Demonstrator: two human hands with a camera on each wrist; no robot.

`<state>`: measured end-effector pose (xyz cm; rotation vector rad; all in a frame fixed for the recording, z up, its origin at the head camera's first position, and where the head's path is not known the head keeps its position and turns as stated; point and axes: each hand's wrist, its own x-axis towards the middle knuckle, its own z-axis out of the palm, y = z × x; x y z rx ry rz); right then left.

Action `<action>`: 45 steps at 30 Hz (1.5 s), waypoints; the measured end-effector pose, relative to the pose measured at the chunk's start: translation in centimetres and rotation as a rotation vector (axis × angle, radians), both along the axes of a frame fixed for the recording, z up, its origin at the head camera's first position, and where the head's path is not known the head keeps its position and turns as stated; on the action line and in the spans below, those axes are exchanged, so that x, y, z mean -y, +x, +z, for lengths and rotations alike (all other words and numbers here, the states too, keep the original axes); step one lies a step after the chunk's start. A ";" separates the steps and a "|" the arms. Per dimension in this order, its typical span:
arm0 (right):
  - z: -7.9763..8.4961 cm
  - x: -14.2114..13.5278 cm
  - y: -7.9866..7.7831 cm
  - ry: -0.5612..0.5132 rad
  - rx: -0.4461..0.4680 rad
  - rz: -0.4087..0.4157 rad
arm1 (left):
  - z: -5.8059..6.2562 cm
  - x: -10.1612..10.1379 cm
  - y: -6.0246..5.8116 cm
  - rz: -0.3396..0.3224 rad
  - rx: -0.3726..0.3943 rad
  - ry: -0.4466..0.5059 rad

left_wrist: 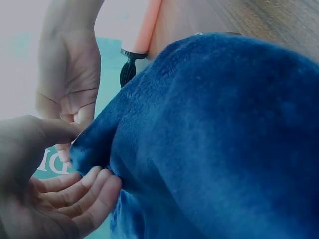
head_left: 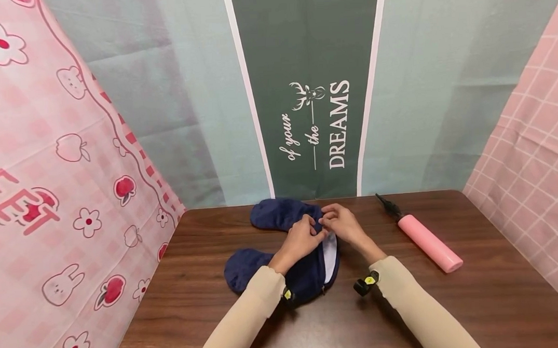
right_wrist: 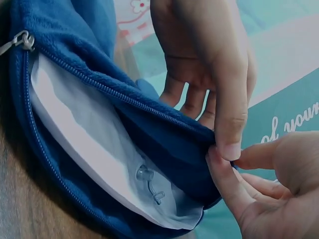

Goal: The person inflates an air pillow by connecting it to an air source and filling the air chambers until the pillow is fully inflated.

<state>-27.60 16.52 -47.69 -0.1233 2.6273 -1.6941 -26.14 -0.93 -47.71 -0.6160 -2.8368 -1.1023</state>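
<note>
A navy plush U-shaped neck pillow (head_left: 247,266) lies on the table, its two rounded arms pointing left. Its zipper stands unzipped along the right side, baring a white inflatable liner (head_left: 330,257) inside. In the right wrist view a clear air valve (right_wrist: 145,173) shows on the liner, and the metal zipper pull (right_wrist: 24,42) sits at the near end of the opening. My left hand (head_left: 302,239) pinches the cover's edge at the far end of the opening, thumb on top. Right beside it, my right hand (head_left: 343,224) pinches the same edge between thumb and finger.
A pink hand pump (head_left: 429,242) with a black nozzle lies at the right of the wooden table (head_left: 182,313). Printed cloths hang behind and on both sides, the green one (head_left: 306,38) meeting the table's back edge.
</note>
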 end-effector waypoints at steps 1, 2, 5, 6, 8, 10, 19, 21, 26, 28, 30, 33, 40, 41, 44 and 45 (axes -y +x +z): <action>0.0 0.1 0.0 -0.015 -0.001 0.010 | -0.1 0.0 -0.2 0.004 -0.005 0.015; 0.0 0.2 -0.1 -0.028 -0.001 0.021 | -0.2 0.1 -0.3 0.008 -0.009 0.032; -0.2 0.4 -0.1 -0.049 -0.003 0.042 | -0.3 0.3 -0.6 0.019 -0.003 0.069; -0.2 0.5 -0.1 -0.051 -0.003 0.045 | -0.3 0.4 -0.7 0.024 0.001 0.077; -0.5 0.5 0.0 -0.023 -0.016 0.044 | -0.3 0.7 -0.8 0.035 0.014 0.091; -0.8 0.5 0.1 0.015 -0.030 0.039 | -0.4 1.0 -0.9 0.047 0.026 0.099; -2.9 -0.4 0.7 0.169 -0.051 0.048 | -1.0 2.8 -1.0 0.091 0.138 0.167; -3.3 -0.5 0.8 0.191 -0.061 0.048 | -1.2 3.3 -1.1 0.099 0.159 0.174; -3.8 -0.8 1.1 0.214 -0.079 0.051 | -1.8 4.7 -1.3 0.118 0.186 0.169; -3.9 -0.9 1.2 0.209 -0.072 0.052 | -2.0 5.3 -1.3 0.128 0.195 0.169; -3.9 -1.0 1.3 0.199 -0.066 0.055 | -2.1 5.9 -1.3 0.141 0.200 0.167; -4.0 -1.2 1.3 0.186 -0.053 0.051 | -2.3 6.7 -1.3 0.156 0.214 0.167; -4.1 -1.5 1.3 0.181 -0.047 0.052 | -2.9 7.7 -1.4 0.165 0.217 0.146; -4.1 -1.4 1.3 0.180 -0.046 0.050 | -2.9 7.7 -1.4 0.164 0.218 0.146; -4.1 -1.4 1.3 0.189 -0.050 0.047 | -2.9 7.7 -1.3 0.159 0.221 0.151; -4.2 -1.4 1.4 0.196 -0.057 0.049 | -2.9 7.7 -1.3 0.153 0.223 0.157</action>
